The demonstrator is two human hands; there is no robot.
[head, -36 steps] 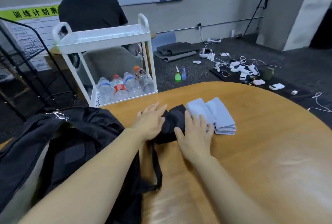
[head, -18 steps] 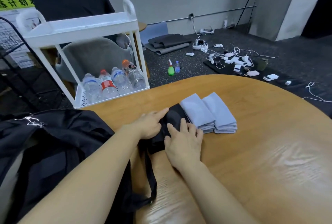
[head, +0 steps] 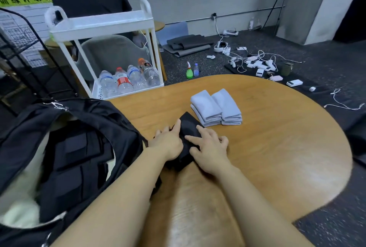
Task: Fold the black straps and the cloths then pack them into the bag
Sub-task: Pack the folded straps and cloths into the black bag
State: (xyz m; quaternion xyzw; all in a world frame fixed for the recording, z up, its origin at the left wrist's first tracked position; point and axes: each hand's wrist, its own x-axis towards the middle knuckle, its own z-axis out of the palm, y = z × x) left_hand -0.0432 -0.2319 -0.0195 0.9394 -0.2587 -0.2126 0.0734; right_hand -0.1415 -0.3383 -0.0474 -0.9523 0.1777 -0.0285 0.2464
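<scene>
Now both hands are pulled in closer on the black strap (head: 188, 127) than they were a moment ago. Back then the left hand (head: 168, 143) lay flat and spread out, and the right hand (head: 210, 151) lay flat partly over the edge of the cloths (head: 215, 108). Now the right hand is off the cloths and sits only on the strap. Its first finger points straight and presses down, and its other fingers are bent a little, holding nothing. The left hand presses the strap's left side with straight fingers. So both hands are pushing, not grabbing.

The strap looks like a small dark bundle now, so I think the fold is almost done and the hands are squashing it flat. The loose tail that hung toward the person before is hard to see now; I cannot tell if it is tucked in.

The cloths sit folded in two neat piles, just beside the far end of the strap. The bag (head: 75, 147) lies open on the left, right next to the left arm. Nothing is packed yet, as far as I can see.

For room: the table (head: 277, 147) is bare on the right, up to its round edge. The short way into the bag is to the left. The cloths are close, so a big push forward could bump them.
</scene>
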